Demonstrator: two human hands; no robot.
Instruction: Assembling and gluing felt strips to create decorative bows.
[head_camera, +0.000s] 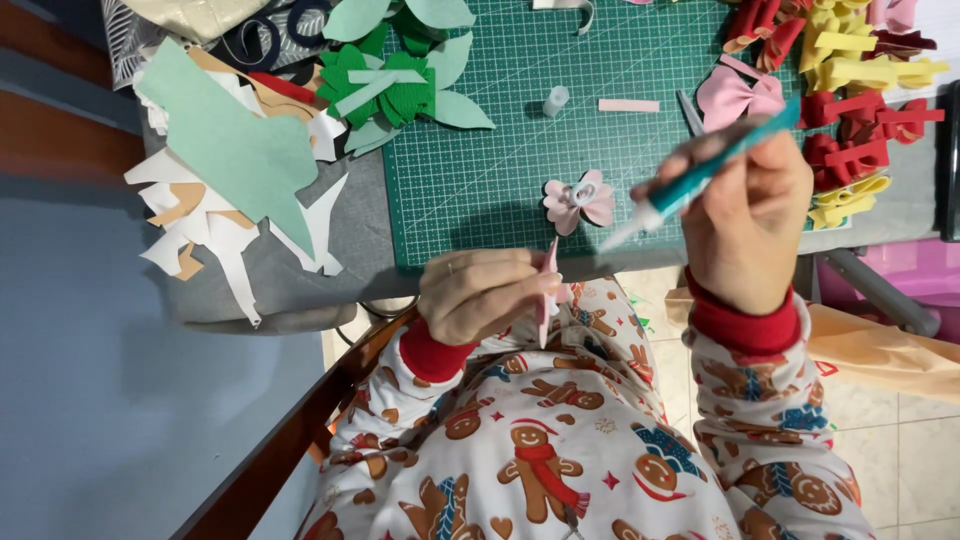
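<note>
My left hand (478, 292) pinches a small folded pink felt piece (547, 290) near the table's front edge, above my lap. A teal glue tube (700, 170) with a clear nozzle is gripped in my right hand (745, 215), its tip aimed down-left toward the pink piece. A finished pink felt bow (580, 200) lies on the green cutting mat (520, 150) just beyond both hands. The tube's small cap (555, 101) stands further back on the mat, next to a pink felt strip (629, 105).
Green felt leaves and scraps (395, 80) sit at the mat's back left. White, tan and mint offcuts (235, 170) pile on the grey table to the left. Red, yellow and pink bows (850, 90) crowd the right. Scissors (270, 35) lie at the back left.
</note>
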